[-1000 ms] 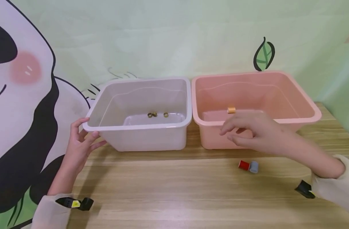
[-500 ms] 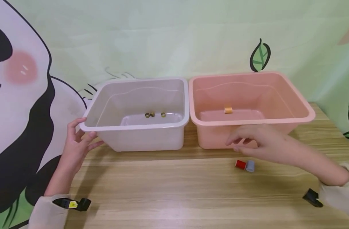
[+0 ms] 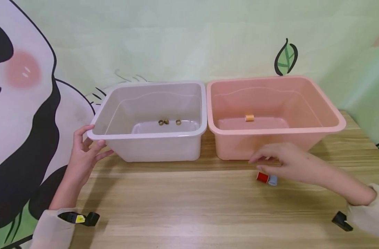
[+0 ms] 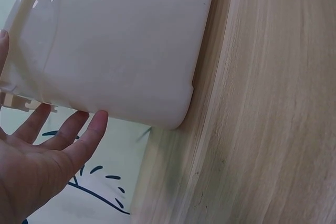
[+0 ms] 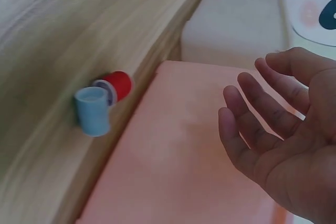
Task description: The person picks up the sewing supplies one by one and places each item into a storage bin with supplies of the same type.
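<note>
- The right hand [image 3: 283, 160] is hovering over the table by the pink bin, its fingers [image 5: 231, 127] loosely bent, a gap showing between thumb and fingertips, and it is holding nothing.
- Just below, a red spool [image 3: 262, 177] is lying on its side on the table, with a light blue spool [image 3: 273, 180] sitting against it or very nearly so.
- The spools are looking light and stiff, probably hard to damage; being round, they are likely offering a roll if nudged, and wound thread is perhaps giving fair grip. Pinching across the middle, or end to end, is seeming best.
- The left hand [image 3: 85, 157] is gripping the near left corner of the white bin [image 3: 161, 150], thumb and fingers lying on either side; that thin plastic is looking light, smooth and slightly springy, the rim being its firmest hold.
- Farther off, an orange spool [image 3: 249, 118] is resting inside the pink bin [image 3: 236, 145], and brass-coloured rings [image 3: 178, 122] are lying in the white one.
</note>
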The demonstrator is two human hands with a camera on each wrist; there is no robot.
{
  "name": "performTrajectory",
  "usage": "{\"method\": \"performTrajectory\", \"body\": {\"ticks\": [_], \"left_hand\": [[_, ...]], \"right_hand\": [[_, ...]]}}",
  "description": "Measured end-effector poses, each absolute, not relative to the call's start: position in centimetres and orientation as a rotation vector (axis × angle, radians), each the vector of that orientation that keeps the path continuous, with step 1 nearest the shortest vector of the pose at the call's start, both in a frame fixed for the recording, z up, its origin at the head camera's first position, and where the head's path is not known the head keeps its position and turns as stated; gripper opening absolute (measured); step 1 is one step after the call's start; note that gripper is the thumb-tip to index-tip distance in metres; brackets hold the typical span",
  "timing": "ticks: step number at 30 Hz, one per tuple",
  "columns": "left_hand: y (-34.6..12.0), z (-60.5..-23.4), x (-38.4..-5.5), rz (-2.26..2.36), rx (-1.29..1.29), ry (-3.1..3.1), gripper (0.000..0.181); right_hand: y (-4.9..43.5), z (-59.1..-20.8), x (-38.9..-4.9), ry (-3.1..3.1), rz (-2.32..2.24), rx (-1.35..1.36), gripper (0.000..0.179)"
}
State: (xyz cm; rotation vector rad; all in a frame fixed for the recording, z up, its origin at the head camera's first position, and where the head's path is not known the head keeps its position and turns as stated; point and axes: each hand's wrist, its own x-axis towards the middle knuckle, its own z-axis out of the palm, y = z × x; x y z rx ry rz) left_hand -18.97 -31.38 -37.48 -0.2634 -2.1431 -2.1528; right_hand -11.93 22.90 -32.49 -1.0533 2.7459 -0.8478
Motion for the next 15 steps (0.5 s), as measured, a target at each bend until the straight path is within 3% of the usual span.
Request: {"method": "performTrajectory", "body": {"ticks": [15], "left_hand": [[-31.3, -37.3, -18.9, -2.125, -0.24, -2.179, 0.06]], "right_hand": [[24.7, -35.6, -11.3, 2.748, -0.859, -1.113, 0.019]]}}
